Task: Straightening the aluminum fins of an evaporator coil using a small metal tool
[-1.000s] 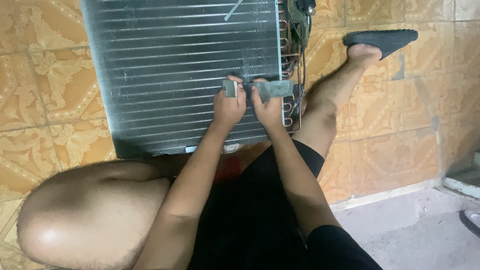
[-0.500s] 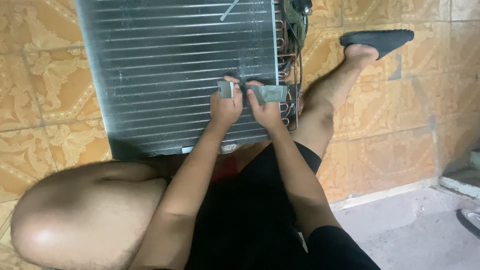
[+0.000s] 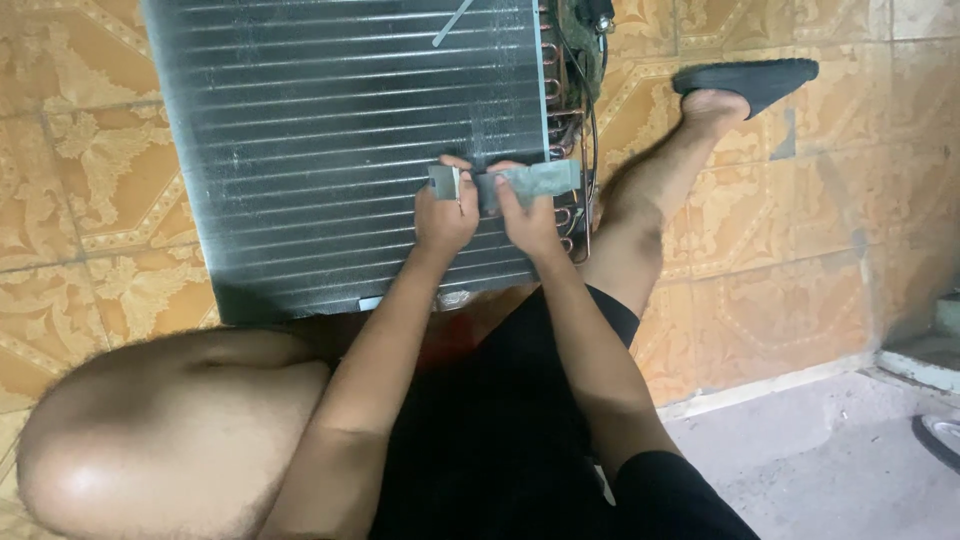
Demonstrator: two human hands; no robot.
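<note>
Biggest thing here is the coil (image 3: 350, 150), a finned grey condenser panel lying flat on the patterned orange tile floor (image 3: 800, 250), filling most of the top of the view. Copper tube bends (image 3: 560, 110) and some dark wiring run down the coil's right edge.

Below the coil, the person's bare knee (image 3: 150, 440) sticks out to the lower left, and black shorts (image 3: 500, 440) fill the middle. Right of the coil, the other leg stretches out with a black sandal (image 3: 750, 80) on the foot, past the coil's upper right corner. Well away from the coil at the lower right, the tiles give way to grey concrete (image 3: 830, 460).

Both hands sit over the coil's lower right part. The left hand (image 3: 445, 215) and right hand (image 3: 530, 225) are side by side, both gripping a flat grey metal strip (image 3: 530, 182) that lies across the fins, its right end reaching the coil's edge. A thin light stick (image 3: 452, 22) rests on the coil near its top.
</note>
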